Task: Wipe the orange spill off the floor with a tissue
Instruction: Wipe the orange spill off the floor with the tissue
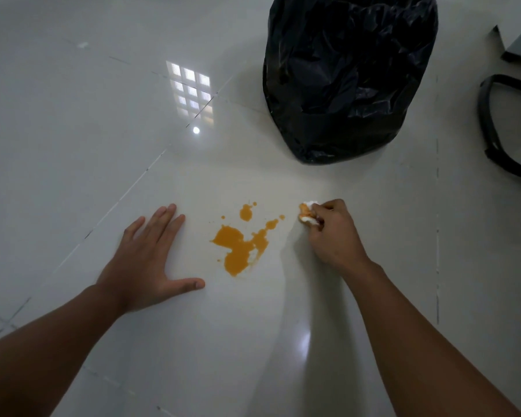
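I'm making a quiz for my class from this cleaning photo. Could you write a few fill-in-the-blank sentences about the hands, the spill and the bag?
1. The right hand holds a crumpled ____ stained orange.
2. The left hand lies flat on the floor with its fingers ____.
3. The spill lies ____ the two hands.
4. The bag beyond the spill is ____ in colour.

Missing words: tissue; straight; between; black
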Demonstrator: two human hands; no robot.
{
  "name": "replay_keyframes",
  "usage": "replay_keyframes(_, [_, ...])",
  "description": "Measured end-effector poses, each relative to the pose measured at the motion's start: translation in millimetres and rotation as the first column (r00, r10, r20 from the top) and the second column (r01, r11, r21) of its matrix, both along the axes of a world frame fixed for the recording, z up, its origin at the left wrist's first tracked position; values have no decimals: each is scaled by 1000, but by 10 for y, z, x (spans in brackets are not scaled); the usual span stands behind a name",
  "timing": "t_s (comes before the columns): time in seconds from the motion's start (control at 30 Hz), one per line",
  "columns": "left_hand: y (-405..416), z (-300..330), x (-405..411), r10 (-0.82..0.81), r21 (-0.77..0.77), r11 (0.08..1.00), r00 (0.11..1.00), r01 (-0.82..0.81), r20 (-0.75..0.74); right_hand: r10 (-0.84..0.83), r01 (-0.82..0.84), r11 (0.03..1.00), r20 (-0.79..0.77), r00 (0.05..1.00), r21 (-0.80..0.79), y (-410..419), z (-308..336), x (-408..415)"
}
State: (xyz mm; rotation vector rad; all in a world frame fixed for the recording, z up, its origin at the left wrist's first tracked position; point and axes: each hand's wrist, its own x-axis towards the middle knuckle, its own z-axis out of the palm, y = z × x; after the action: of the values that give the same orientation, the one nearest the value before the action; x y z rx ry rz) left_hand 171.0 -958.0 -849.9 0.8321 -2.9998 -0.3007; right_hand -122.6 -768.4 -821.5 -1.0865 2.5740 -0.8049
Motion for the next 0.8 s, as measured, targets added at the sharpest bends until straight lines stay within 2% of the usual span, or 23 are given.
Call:
replay_keyframes(0.33, [-8, -18, 13, -20, -24, 999, 998, 22, 55, 230, -232, 970, 25, 973, 76, -313, 77, 401])
replay_keyframes(0.43, [-4, -4, 6, -33, -38, 999, 994, 37, 106, 237, -240, 963, 46, 971, 118, -346, 133, 576])
replay_keyframes(0.6, [12, 33, 5, -34, -33, 999, 994, 38, 101, 286, -291, 939, 53, 957, 182, -363, 142, 896])
replay_keyframes(0.8, [4, 16, 20, -33, -26, 999, 996, 36, 84, 299, -308, 939, 75, 951, 153, -328, 107, 1104])
